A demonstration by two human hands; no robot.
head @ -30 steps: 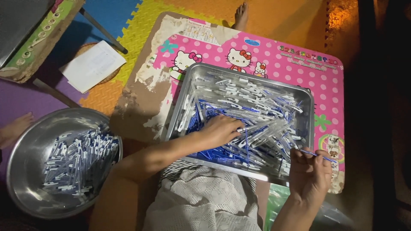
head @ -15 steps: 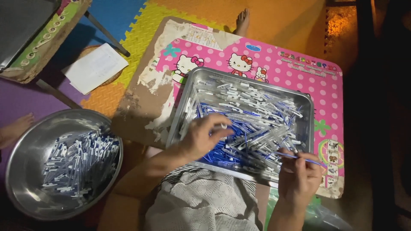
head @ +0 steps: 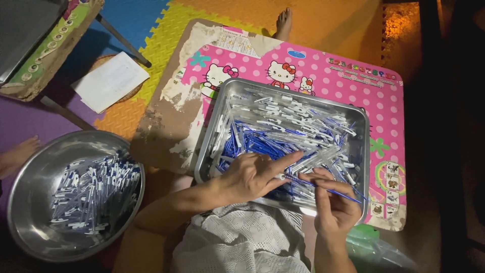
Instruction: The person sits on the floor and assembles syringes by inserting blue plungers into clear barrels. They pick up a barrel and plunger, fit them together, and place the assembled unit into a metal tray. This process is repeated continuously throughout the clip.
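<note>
A rectangular metal tray [head: 212, 146] on a small pink table [head: 384, 121] holds a heap of clear pen barrels, white caps and blue refills [head: 283, 131]. My left hand [head: 250, 174] rests at the tray's near edge with its forefinger stretched to the right, and what it pinches is hard to see. My right hand [head: 331, 199] grips a thin blue refill [head: 328, 188] whose left tip meets the left hand's fingers. Both hands hover over the tray's near rim.
A round steel bowl [head: 30, 172] with several assembled pens [head: 96, 192] sits on the floor at left. White paper [head: 108, 81] lies on foam floor mats. A bare foot [head: 284, 23] shows beyond the table, another [head: 17, 154] at the left edge. A second low table [head: 45, 45] stands at top left.
My left hand pulled back from the middle of the heap to the tray's near edge. My right hand moved left with the blue refill until the two hands met.
</note>
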